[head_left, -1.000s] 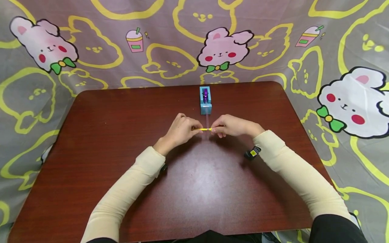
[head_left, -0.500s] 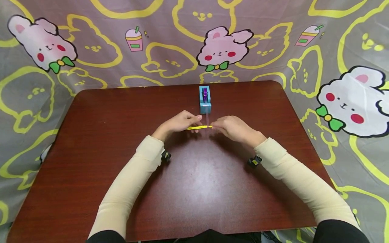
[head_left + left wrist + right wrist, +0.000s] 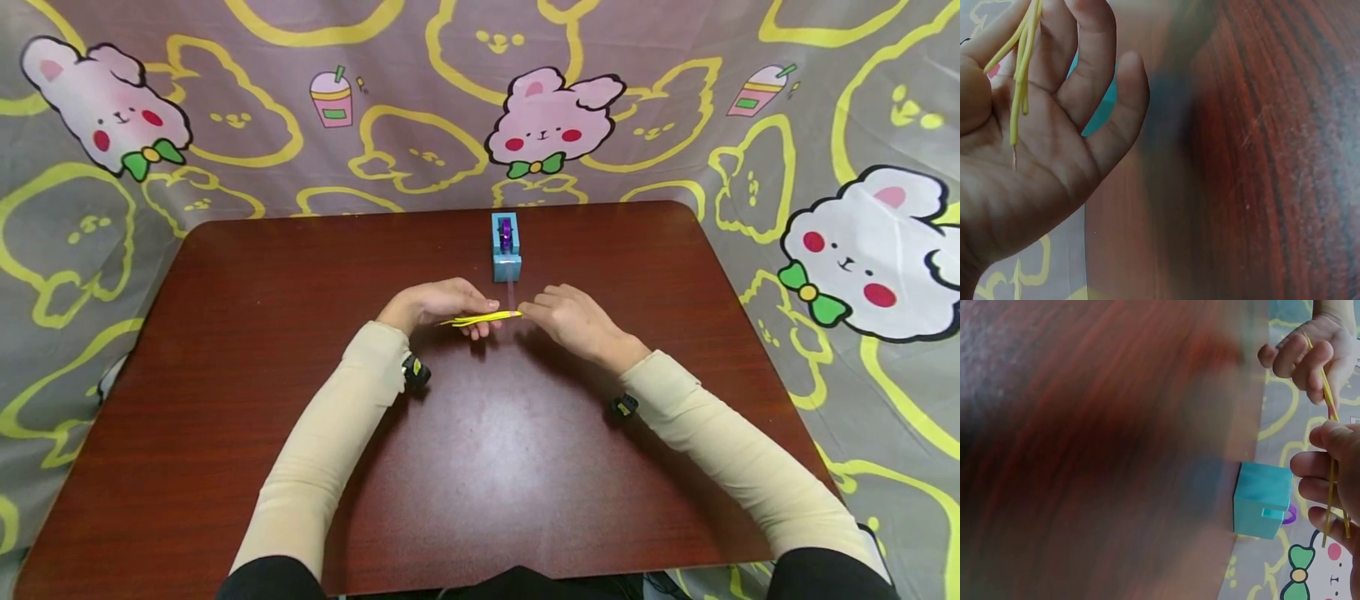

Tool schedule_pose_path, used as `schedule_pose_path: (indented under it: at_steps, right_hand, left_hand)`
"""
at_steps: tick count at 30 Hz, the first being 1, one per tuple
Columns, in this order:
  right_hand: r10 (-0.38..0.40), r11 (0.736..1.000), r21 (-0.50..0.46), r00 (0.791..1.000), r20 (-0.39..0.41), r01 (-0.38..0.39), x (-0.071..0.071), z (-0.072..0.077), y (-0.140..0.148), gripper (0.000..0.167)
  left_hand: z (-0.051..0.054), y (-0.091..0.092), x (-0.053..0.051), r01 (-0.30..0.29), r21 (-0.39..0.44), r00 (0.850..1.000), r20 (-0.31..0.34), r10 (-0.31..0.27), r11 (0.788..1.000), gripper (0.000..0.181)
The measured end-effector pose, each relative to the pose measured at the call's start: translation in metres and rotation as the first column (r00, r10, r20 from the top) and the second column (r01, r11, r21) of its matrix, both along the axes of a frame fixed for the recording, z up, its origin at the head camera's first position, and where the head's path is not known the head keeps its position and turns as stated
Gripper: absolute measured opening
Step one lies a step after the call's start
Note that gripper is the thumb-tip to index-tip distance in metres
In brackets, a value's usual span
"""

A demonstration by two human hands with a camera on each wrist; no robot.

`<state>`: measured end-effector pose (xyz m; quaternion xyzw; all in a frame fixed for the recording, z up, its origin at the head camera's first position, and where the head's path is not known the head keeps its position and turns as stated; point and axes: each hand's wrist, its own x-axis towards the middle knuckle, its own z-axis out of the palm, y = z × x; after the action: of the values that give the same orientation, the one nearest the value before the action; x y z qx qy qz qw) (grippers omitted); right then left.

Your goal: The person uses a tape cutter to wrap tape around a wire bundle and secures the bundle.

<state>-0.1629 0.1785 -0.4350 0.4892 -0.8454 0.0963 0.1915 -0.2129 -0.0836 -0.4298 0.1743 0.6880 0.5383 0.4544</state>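
Several thin yellow wires lie in a bundle between the two hands, just above the table. My left hand, palm turned up, pinches the bundle; in the left wrist view the wires' loose ends hang over the palm, one showing a bare copper tip. My right hand pinches the bundle from the right, and its other ends pass below the fingers in the right wrist view. A strip of clear tape runs from a blue tape dispenser to the wires, meeting them beside the right fingertips.
The dispenser, with a purple roll in it, stands near the back edge of the brown wooden table. A patterned cloth hangs behind and along the sides. Small black cameras sit at both wrists.
My left hand has turned palm up and slid slightly left, baring more of the wires. The right hand has rolled so its back faces up. Tape still links dispenser and wires.
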Motion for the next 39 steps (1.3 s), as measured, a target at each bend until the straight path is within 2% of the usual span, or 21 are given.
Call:
schedule_pose_path:
  at_steps: [7, 11, 15, 18, 21, 23, 25, 28, 30, 32, 33, 34, 36, 37, 39]
  right_hand:
    - [-0.012, 1.000, -0.024, 0.999, -0.039, 0.011, 0.000, -0.004, -0.001, 0.015]
    - [-0.010, 0.999, -0.032, 1.000, -0.022, 0.010, 0.000, -0.002, 0.000, 0.011]
    - [0.007, 0.997, -0.074, 0.996, 0.084, -0.001, -0.001, 0.001, 0.000, 0.010]
    - [0.019, 0.993, -0.116, 0.979, 0.205, 0.005, -0.003, 0.006, -0.001, 0.011]
    - [0.013, 0.992, -0.125, 0.946, 0.323, 0.029, -0.006, 0.012, -0.001, 0.013]
    - [0.004, 0.992, -0.114, 0.915, 0.403, 0.046, -0.009, 0.016, -0.002, 0.014]
    - [-0.010, 0.993, -0.095, 0.864, 0.503, 0.067, -0.013, 0.020, -0.002, 0.015]
    - [-0.022, 0.993, -0.072, 0.759, 0.651, 0.091, -0.020, 0.024, -0.002, 0.015]
    - [-0.005, 0.993, -0.075, 0.677, 0.736, 0.088, -0.026, 0.026, 0.000, 0.016]
    - [0.019, 0.993, -0.086, 0.595, 0.804, 0.085, -0.033, 0.028, 0.003, 0.018]
    - [0.034, 0.992, -0.095, 0.553, 0.832, 0.083, -0.038, 0.028, 0.005, 0.019]
    - [0.045, 0.991, -0.101, 0.508, 0.860, 0.084, -0.042, 0.028, 0.007, 0.021]
    - [0.056, 0.989, -0.106, 0.412, 0.909, 0.100, -0.050, 0.028, 0.010, 0.027]
    - [0.057, 0.989, -0.103, 0.365, 0.929, 0.108, -0.054, 0.027, 0.012, 0.032]
    - [0.068, 0.987, -0.103, 0.257, 0.964, 0.125, -0.062, 0.024, 0.014, 0.039]
  left_hand:
    - [0.004, 0.003, 0.002, -0.012, -0.051, 0.998, -0.064, 0.008, 0.999, 0.035]
    - [0.006, 0.004, 0.004, -0.027, -0.069, 0.986, -0.163, 0.016, 0.997, 0.031]
    - [0.009, 0.005, 0.007, -0.066, -0.093, 0.960, -0.276, 0.038, 0.994, 0.028]
    - [0.011, 0.006, 0.012, -0.118, -0.093, 0.940, -0.331, 0.081, 0.989, 0.026]
    - [0.013, 0.007, 0.016, -0.163, -0.073, 0.913, -0.388, 0.123, 0.984, 0.024]
    - [0.014, 0.007, 0.019, -0.183, -0.055, 0.892, -0.430, 0.142, 0.982, 0.022]
    - [0.014, 0.008, 0.022, -0.200, -0.043, 0.868, -0.472, 0.156, 0.979, 0.020]
    - [0.015, 0.009, 0.026, -0.218, -0.049, 0.828, -0.537, 0.158, 0.975, 0.018]
    - [0.015, 0.011, 0.029, -0.234, -0.065, 0.792, -0.592, 0.152, 0.970, 0.016]
    - [0.015, 0.012, 0.032, -0.251, -0.081, 0.738, -0.661, 0.136, 0.965, 0.014]
    - [0.014, 0.013, 0.033, -0.258, -0.088, 0.703, -0.701, 0.124, 0.962, 0.013]
    - [0.014, 0.014, 0.034, -0.265, -0.089, 0.663, -0.740, 0.114, 0.960, 0.012]
    - [0.013, 0.014, 0.036, -0.267, -0.084, 0.565, -0.820, 0.086, 0.960, 0.009]
    - [0.013, 0.015, 0.037, -0.262, -0.080, 0.508, -0.858, 0.067, 0.962, 0.008]
    - [0.012, 0.015, 0.037, -0.245, -0.070, 0.395, -0.918, 0.034, 0.967, 0.007]
